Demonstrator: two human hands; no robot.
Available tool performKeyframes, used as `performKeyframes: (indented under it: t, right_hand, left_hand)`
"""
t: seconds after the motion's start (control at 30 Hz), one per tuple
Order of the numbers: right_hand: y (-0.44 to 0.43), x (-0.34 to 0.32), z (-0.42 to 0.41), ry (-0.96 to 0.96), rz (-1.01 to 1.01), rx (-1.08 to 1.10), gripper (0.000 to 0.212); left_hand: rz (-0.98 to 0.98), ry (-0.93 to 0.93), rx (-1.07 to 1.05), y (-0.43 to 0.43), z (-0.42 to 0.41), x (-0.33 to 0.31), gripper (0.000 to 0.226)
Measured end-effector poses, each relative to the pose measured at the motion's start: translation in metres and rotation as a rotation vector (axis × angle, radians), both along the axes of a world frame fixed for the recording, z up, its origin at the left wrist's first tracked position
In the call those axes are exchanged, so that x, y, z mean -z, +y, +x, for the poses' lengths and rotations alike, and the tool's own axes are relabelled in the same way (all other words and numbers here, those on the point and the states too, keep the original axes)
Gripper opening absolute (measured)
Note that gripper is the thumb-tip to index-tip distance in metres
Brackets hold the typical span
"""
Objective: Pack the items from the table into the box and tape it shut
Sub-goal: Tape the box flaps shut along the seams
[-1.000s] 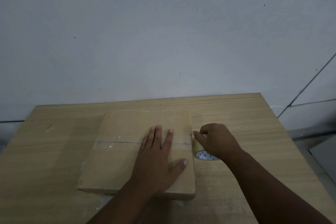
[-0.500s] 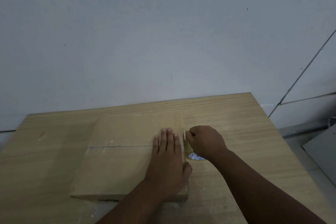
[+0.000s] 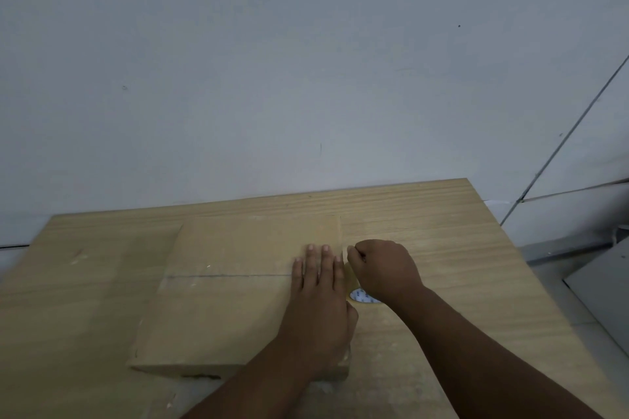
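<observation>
- The box: flat brown cardboard, closed, lying flat on the table. A thin dark seam crosses its top from 9 o'clock towards 3 o'clock, and the seam's right end is hidden under the flat left hand.
- The tape roll: tan, with a white core printed in blue. It sits just beside the box's right edge, at 3 o'clock from the box's middle, mostly hidden under the curled right hand.

On your table: cardboard box, left of centre. On its right end: your left hand, flat. Just right of it: tape roll, under your right hand.
</observation>
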State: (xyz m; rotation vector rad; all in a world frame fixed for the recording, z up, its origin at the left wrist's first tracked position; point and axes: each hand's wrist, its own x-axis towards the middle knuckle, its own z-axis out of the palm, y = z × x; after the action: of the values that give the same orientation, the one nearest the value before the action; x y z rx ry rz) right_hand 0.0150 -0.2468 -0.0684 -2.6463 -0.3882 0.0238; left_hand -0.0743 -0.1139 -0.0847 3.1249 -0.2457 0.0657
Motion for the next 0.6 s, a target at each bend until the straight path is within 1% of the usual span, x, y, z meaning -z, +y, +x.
performKeyframes:
  t: [0.13,0.27,0.3,0.37,0.5,0.6]
  right_hand:
    - [0.001,0.0,-0.003,-0.046,-0.079,0.007,0.052]
    - [0.002,-0.004,-0.009,-0.21,-0.169,0.098,0.034]
    - [0.004,-0.009,-0.01,-0.208,-0.195,0.096,0.036]
    - [0.008,-0.016,-0.015,-0.143,-0.254,0.055,0.043]
    - [0.013,-0.032,-0.024,-0.085,-0.352,0.041,0.061]
    - [0.018,-0.042,-0.023,-0.018,-0.424,0.067,0.064]
  left_hand:
    - [-0.045,0.01,0.025,0.004,-0.002,-0.001,0.07]
    - [-0.121,-0.051,0.105,0.02,-0.002,-0.006,0.066]
    - [-0.135,-0.074,0.117,0.025,-0.001,-0.005,0.064]
    - [-0.158,-0.075,0.103,0.033,-0.002,-0.006,0.064]
    - [-0.149,0.023,-0.073,0.053,-0.007,-0.01,0.078]
    - [-0.151,0.029,-0.17,0.081,-0.013,-0.012,0.084]
